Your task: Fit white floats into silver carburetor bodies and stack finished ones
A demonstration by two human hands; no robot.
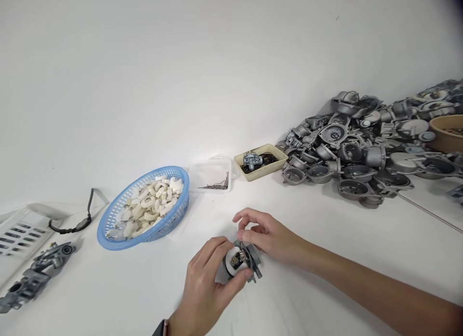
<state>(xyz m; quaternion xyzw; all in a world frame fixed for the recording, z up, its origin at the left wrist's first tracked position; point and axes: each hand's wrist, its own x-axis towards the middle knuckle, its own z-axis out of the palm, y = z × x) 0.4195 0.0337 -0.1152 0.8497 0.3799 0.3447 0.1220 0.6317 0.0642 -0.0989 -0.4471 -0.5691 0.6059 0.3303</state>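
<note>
Head: left hand (208, 288), right hand (267, 237) grip carburetor (241, 262).

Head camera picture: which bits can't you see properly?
Metal part, head view: partly covered by the left hand and right hand.
Brown bowl, head view: cut off by the right edge, contents unclear.
Pins in the clear tray, head view: too small to count.
Grey castings, head view: cut by the left edge.
</note>
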